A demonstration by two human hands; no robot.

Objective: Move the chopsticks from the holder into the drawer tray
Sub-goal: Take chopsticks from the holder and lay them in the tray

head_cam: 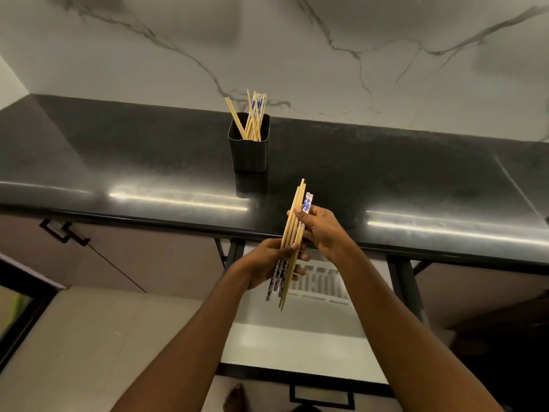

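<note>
A bundle of several chopsticks (292, 221), plain wood and blue-and-white patterned, is held upright over the open drawer. My left hand (267, 263) grips the bundle's lower half and my right hand (322, 230) holds its upper part. A black square holder (249, 151) stands on the dark countertop, with several more chopsticks (252, 120) sticking out of it. Below my hands the white slotted drawer tray (320, 285) shows inside the pulled-out drawer (297, 343), partly hidden by my arms.
The glossy black countertop (118, 162) runs left to right under a white marble wall. A cupboard door with a black handle (64, 231) sits at the left. The drawer's front edge with its black handle (322, 396) projects toward me.
</note>
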